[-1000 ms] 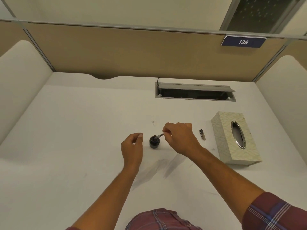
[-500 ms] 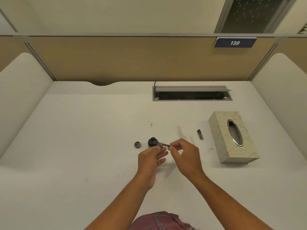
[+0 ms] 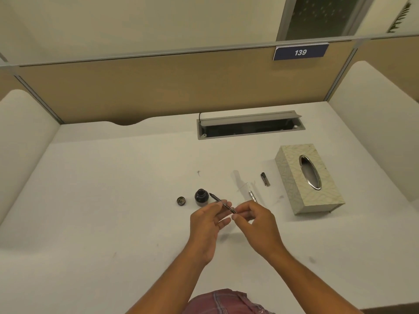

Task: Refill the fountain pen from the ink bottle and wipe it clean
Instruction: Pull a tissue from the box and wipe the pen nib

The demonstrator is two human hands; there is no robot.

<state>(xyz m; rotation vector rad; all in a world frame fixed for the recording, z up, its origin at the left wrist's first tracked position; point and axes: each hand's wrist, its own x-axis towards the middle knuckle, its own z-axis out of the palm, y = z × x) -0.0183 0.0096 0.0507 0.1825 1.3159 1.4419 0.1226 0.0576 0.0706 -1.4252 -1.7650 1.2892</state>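
The small dark ink bottle (image 3: pixel 201 196) stands uncapped on the white desk, with its round cap (image 3: pixel 181 201) lying just to its left. I hold the thin black fountain pen section (image 3: pixel 221 203) between both hands, its nib pointing up-left, just right of the bottle's mouth and out of the ink. My left hand (image 3: pixel 207 219) pinches the pen near its middle. My right hand (image 3: pixel 254 217) pinches its rear end. A silvery pen barrel (image 3: pixel 252 196) lies on the desk just beyond my right hand, and a dark pen cap (image 3: pixel 265 179) lies farther back.
A patterned tissue box (image 3: pixel 292 177) with an oval metal slot stands at the right. A grey cable tray (image 3: pixel 250 125) is let into the desk at the back. Padded partitions close in both sides and a tan panel the rear.
The pen's nib has come out of the bottle and moved back toward me. My left hand came over from beside the bottle and took hold of the pen. The bottle cap is now uncovered.
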